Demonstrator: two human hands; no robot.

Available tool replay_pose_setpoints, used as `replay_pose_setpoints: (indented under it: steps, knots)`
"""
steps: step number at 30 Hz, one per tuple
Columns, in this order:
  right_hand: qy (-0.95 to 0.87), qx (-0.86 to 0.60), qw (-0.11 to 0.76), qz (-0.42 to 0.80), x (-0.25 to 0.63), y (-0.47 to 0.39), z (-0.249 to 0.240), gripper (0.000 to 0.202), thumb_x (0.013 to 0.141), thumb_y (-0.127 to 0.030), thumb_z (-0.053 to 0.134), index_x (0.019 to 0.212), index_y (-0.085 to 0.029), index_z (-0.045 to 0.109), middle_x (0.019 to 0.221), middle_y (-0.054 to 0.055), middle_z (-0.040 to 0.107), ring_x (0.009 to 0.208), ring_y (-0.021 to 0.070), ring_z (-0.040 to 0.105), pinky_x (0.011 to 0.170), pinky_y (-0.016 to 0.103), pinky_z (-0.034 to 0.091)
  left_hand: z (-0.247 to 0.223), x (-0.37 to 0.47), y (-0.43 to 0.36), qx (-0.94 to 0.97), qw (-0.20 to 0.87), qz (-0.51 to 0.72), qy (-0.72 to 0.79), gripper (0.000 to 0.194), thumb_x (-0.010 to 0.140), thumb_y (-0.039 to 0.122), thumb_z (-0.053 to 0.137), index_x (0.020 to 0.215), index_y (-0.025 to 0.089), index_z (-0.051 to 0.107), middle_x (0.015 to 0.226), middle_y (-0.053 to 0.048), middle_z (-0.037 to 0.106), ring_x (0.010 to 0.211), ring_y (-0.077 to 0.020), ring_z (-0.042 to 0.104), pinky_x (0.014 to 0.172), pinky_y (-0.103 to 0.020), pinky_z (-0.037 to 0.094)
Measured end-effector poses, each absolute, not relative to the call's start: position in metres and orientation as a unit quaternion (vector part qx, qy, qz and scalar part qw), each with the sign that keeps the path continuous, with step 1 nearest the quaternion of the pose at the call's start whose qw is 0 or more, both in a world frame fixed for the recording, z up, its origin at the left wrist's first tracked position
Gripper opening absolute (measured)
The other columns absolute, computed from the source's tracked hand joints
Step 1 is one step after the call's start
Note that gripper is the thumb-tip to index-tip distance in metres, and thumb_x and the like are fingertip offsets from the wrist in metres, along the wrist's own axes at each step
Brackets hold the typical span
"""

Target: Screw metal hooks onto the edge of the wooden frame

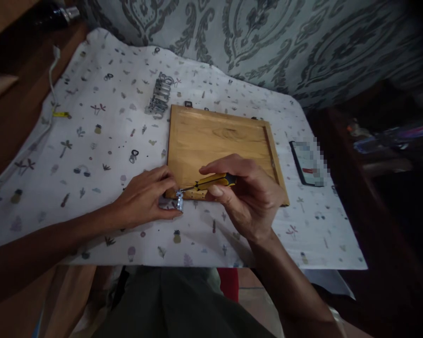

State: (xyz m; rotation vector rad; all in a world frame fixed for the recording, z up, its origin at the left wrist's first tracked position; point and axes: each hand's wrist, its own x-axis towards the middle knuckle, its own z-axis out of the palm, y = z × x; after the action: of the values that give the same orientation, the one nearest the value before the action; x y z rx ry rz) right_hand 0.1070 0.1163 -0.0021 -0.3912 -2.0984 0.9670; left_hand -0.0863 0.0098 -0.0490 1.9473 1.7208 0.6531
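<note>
A small metal fitting (179,203) sits at the near left corner of the wooden board (218,141), partly on its frame and jutting past the near edge. The left hand (148,196), half closed beside that corner, has its thumb at the fitting's near end and its fingertips at the other, apparently holding it in place. Above the board's near edge, the right hand (248,199) pinches the yellow and black handle of a screwdriver (215,181) between thumb and fingers, the shaft slanting left so that its tip meets the fitting; whether a screw is under it is too small to tell. With the driver lying so low, the tip could well slip sideways, scratching the frame or jabbing the left fingertips, and a loose grip might let the fitting skew on the edge. Small dark pieces show along the board's far edge. Beyond its far left corner, a cluster of metal pieces (160,96) lies on the printed cloth of the table (98,188). Well left of the board runs a white cable (51,77), with a yellow strip (61,114) beside it. Right of the board lies a phone (306,164), its screen partly pixelated, with a red patch. No brand, label or writing can be read.
</note>
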Motion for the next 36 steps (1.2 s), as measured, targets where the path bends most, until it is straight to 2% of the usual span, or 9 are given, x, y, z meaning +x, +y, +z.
replay_pose_setpoints:
  steps: [5,10,14,18,21,23,27,29,36]
  knots:
    - [-0.838,-0.150,0.334,0.405,0.109,0.117,0.010,0.015,0.101,-0.033,0.063,0.111,-0.023,0.070,0.101,0.005,0.074,0.081,0.0175,0.071,0.066,0.031,0.061,-0.051,-0.086,0.010,0.709,0.230,0.244,0.620,0.028,0.083,0.037,0.077,0.103,0.021,0.066,0.106,-0.004,0.061,0.098,-0.0227,0.062,0.079,-0.035,0.050]
    - [-0.832,-0.138,0.380,0.381,0.098,0.118,0.004,0.012,0.092,-0.031,0.076,0.096,-0.024,0.066,0.087,0.000,0.071,0.065,0.0132,0.065,0.060,0.029,0.056,-0.053,-0.087,0.009,0.711,0.222,0.259,0.615,0.027,0.083,0.037,0.077,0.101,0.021,0.065,0.106,-0.004,0.062,0.096,-0.0217,0.063,0.077,-0.034,0.050]
    - [-0.810,-0.173,0.380,0.412,0.090,0.119,-0.003,0.016,0.094,-0.031,0.074,0.093,-0.025,0.060,0.083,-0.003,0.069,0.054,0.0096,0.057,0.048,0.026,0.050,-0.054,-0.087,0.009,0.711,0.222,0.266,0.612,0.026,0.083,0.034,0.078,0.101,0.020,0.065,0.107,-0.004,0.062,0.097,-0.0217,0.063,0.077,-0.033,0.050]
    - [-0.809,-0.187,0.354,0.430,0.092,0.120,-0.004,0.021,0.096,-0.038,0.069,0.113,-0.027,0.063,0.096,0.002,0.070,0.069,0.0146,0.066,0.049,0.027,0.056,-0.054,-0.087,0.009,0.710,0.224,0.258,0.616,0.026,0.082,0.034,0.078,0.100,0.021,0.064,0.108,-0.003,0.062,0.096,-0.0216,0.063,0.076,-0.032,0.050]
    - [-0.811,-0.155,0.351,0.441,0.094,0.122,-0.003,0.027,0.102,-0.037,0.061,0.127,-0.029,0.062,0.112,0.004,0.071,0.084,0.0165,0.070,0.055,0.027,0.061,-0.055,-0.087,0.009,0.711,0.215,0.262,0.616,0.027,0.080,0.034,0.079,0.098,0.021,0.064,0.106,-0.003,0.061,0.095,-0.0219,0.063,0.075,-0.032,0.048]
    - [-0.812,-0.148,0.360,0.435,0.094,0.122,-0.003,0.022,0.101,-0.035,0.062,0.121,-0.027,0.065,0.111,0.003,0.071,0.079,0.0143,0.070,0.057,0.026,0.061,-0.055,-0.086,0.009,0.710,0.212,0.266,0.617,0.027,0.080,0.033,0.080,0.097,0.020,0.064,0.106,-0.003,0.061,0.095,-0.0218,0.063,0.075,-0.032,0.048]
    - [-0.799,-0.180,0.394,0.417,0.092,0.120,-0.003,0.015,0.092,-0.034,0.076,0.097,-0.025,0.066,0.093,-0.001,0.073,0.062,0.0097,0.062,0.051,0.023,0.056,-0.055,-0.086,0.009,0.710,0.213,0.267,0.616,0.028,0.079,0.032,0.081,0.099,0.020,0.065,0.102,-0.002,0.060,0.092,-0.0211,0.063,0.073,-0.031,0.047]
    - [-0.786,-0.186,0.388,0.444,0.092,0.119,-0.003,0.016,0.092,-0.034,0.076,0.095,-0.025,0.063,0.089,-0.003,0.073,0.057,0.0081,0.059,0.047,0.021,0.053,-0.054,-0.086,0.009,0.710,0.214,0.263,0.617,0.029,0.079,0.031,0.081,0.100,0.020,0.065,0.101,-0.002,0.060,0.091,-0.0211,0.062,0.073,-0.031,0.047]
    - [-0.793,-0.155,0.342,0.479,0.094,0.121,0.003,0.024,0.098,-0.030,0.067,0.122,-0.027,0.066,0.100,0.000,0.074,0.066,0.0105,0.066,0.054,0.024,0.058,-0.052,-0.086,0.009,0.706,0.228,0.258,0.619,0.029,0.079,0.030,0.082,0.100,0.020,0.065,0.108,-0.004,0.061,0.098,-0.0229,0.063,0.080,-0.034,0.049]
